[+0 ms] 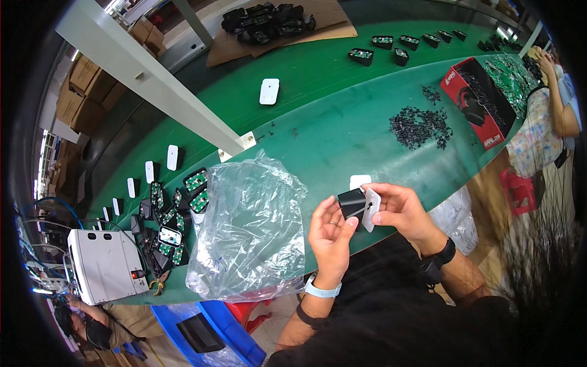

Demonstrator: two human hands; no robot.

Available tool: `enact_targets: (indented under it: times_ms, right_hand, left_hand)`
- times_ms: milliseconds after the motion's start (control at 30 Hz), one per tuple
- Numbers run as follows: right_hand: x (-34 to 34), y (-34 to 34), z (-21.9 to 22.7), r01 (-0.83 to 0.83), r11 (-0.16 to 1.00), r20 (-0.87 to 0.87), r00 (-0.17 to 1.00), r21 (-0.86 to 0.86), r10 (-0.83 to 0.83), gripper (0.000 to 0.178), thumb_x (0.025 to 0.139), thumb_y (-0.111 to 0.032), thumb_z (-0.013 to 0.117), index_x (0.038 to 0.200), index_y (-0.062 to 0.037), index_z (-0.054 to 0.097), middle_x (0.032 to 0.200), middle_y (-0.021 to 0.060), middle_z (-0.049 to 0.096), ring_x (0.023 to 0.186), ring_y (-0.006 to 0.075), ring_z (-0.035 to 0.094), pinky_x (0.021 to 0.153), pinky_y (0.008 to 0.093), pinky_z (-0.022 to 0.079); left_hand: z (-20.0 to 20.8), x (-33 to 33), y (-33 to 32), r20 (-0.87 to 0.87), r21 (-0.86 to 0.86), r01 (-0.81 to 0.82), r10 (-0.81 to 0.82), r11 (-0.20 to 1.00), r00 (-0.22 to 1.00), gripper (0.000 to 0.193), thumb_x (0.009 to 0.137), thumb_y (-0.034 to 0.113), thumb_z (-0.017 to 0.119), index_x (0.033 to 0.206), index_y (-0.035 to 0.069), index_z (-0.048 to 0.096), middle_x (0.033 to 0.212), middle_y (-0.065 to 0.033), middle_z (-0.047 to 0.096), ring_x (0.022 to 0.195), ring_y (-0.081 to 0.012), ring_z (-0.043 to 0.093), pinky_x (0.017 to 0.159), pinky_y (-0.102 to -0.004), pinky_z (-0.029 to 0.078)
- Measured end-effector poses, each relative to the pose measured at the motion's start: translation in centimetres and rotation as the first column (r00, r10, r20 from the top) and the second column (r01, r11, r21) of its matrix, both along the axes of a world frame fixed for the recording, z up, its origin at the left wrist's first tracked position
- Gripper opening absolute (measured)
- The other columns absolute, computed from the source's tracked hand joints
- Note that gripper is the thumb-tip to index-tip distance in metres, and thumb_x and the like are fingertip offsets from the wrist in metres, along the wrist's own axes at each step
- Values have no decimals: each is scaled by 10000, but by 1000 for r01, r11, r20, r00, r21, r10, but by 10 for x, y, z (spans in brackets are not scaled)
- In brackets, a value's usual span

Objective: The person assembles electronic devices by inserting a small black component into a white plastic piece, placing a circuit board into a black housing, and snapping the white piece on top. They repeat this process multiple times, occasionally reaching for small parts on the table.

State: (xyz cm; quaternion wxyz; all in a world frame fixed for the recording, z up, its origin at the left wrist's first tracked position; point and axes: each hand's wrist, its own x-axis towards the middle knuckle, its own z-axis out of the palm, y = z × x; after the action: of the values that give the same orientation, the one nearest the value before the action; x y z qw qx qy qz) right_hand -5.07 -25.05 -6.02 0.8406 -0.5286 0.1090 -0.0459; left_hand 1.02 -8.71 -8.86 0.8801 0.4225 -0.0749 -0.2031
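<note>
Above the near edge of the green bench, my left hand (330,238) is closed around a small black plastic housing (350,203). My right hand (403,211) grips a white rounded cover (371,211) with a small dark mark, held upright against the housing's right side. Whether the two parts are joined, I cannot tell. Just beyond my hands another white cover (359,181) lies on the bench, partly hidden. To the left of my left hand spreads a crumpled clear plastic bag (247,226).
Black housings with green circuit boards (165,211) are heaped left, near a white machine (107,263) and pliers (159,285). Small black parts (420,127) lie right, near a red box (474,104). A white post (153,79) rises from the bench; a blue bin (235,336) stands below.
</note>
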Motion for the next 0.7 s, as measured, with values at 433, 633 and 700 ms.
enact_targets:
  times_ms: [433, 633, 700]
  right_hand:
    - [6, 9, -2, 32, 999, 37, 999, -35, -31, 608, 828, 93, 748, 1382, 85, 496, 1239, 106, 592, 1032, 174, 632, 913, 323, 567]
    - [6, 5, -2, -3, 995, 58, 998, -100, 9, 628, 818, 100, 753, 1396, 45, 513, 1256, 91, 555, 1136, 208, 617, 943, 338, 553]
    - [7, 5, -4, 0, 992, 72, 997, -125, 10, 633, 813, 98, 760, 1395, 42, 519, 1260, 95, 557, 1138, 209, 615, 950, 339, 548]
  left_hand:
    - [5, -3, -3, -1, 79, -18, 19, 997, 1000, 536, 913, -106, 598, 1410, -13, 421, 1295, -167, 584, 1191, -216, 588, 1030, -343, 474]
    - [-3, -2, -1, 23, 115, -7, 4, 993, 1000, 452, 915, -64, 668, 1336, -48, 505, 1322, -188, 562, 1264, -269, 563, 1082, -383, 462]
    - [-8, -2, 0, 59, 109, 3, -10, 994, 998, 426, 914, -67, 669, 1312, -48, 518, 1321, -194, 567, 1262, -273, 563, 1074, -385, 469]
